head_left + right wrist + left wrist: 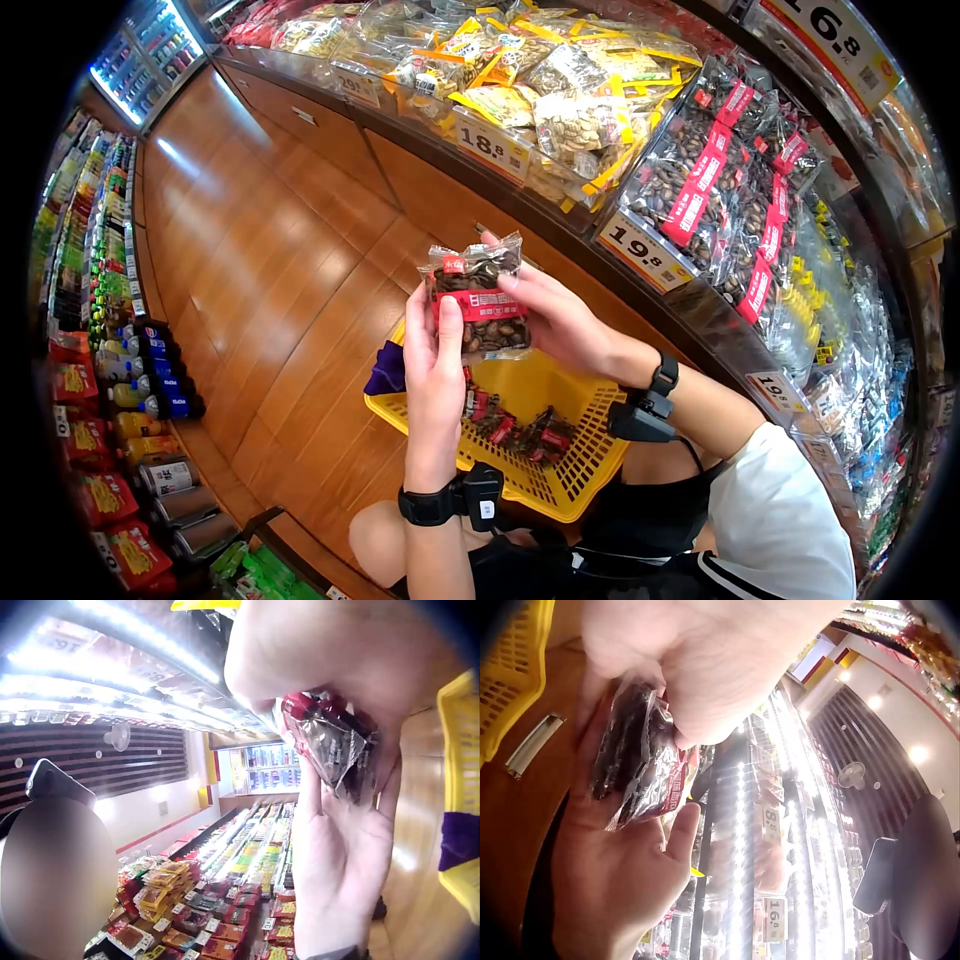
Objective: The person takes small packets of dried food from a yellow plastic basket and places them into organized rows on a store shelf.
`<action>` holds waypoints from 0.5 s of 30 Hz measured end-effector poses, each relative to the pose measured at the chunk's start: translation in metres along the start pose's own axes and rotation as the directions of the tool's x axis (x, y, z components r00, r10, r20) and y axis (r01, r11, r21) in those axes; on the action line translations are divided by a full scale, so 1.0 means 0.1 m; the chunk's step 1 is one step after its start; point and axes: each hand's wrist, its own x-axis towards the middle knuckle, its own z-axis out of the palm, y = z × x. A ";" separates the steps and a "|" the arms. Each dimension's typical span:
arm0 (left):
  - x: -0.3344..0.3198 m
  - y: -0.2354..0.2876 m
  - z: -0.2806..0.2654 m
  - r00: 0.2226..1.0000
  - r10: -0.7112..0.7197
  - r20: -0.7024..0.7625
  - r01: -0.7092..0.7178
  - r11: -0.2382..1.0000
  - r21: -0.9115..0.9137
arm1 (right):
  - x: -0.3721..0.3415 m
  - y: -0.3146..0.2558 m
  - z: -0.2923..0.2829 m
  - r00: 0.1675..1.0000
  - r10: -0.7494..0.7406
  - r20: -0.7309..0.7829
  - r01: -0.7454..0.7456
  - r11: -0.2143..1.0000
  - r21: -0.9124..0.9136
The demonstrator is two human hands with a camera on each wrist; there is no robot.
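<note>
Packet of dark seeds [492,332], clear-wrapped with a red label, is held up above the far side of the yellow basket [594,422], pinched by both hands. The thumb of the left hand [434,365] lies along the front face, with fingers showing at the packet's left edge; the thumb of the right hand [562,315] presses near the upper right corner, one fingertip showing behind the top. Whether the remaining fingers behind the wrap are spread or pressed together, I cannot tell. The step in hand looks like steadying the packet to view its front, so light, even pressure should serve best; a hard squeeze could crumple the film or strain its seams. Sliding the left thumb outward would probably bare more of the label. Working over the basket seems wise: a slip might land among the red-labelled packets [545,437] inside it.
</note>
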 end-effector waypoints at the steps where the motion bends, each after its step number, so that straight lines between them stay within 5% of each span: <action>1: -0.01 0.01 0.02 1.000 -0.006 0.011 0.006 0.999 -0.041 | 0.01 -0.01 -0.06 0.998 -0.004 0.056 0.008 0.997 -0.083; 2: 0.00 -0.01 0.03 1.000 -0.016 0.011 0.016 0.999 -0.038 | 0.03 -0.04 -0.09 0.999 0.000 0.049 0.004 0.997 -0.075; 4: 0.00 -0.07 0.08 0.986 0.144 0.078 -0.158 0.965 0.211 | 0.04 -0.08 -0.14 0.984 -0.099 0.151 0.155 0.893 -0.422; 5: 0.01 -0.07 0.05 0.989 0.106 0.106 -0.130 0.959 0.252 | 0.03 -0.04 -0.10 0.967 -0.174 0.186 0.244 0.839 -0.486; 6: 0.00 -0.08 0.07 0.988 0.125 0.088 -0.141 0.969 0.204 | 0.02 -0.01 -0.11 0.972 -0.163 0.172 0.227 0.845 -0.483; 10: -0.01 -0.08 0.02 0.998 0.050 -0.038 -0.051 0.998 -0.025 | 0.10 0.08 -0.18 0.897 -0.391 0.208 0.394 0.490 -0.777; 13: -0.01 -0.06 -0.17 0.989 -0.014 -0.144 0.007 0.999 -0.044 | 0.19 0.28 -0.24 0.871 -0.477 0.118 0.404 0.558 -0.725; 15: -0.03 0.05 -0.23 0.987 -0.004 -0.159 -0.003 0.999 -0.044 | 0.29 0.57 -0.44 0.923 -0.366 0.123 0.312 0.519 -0.796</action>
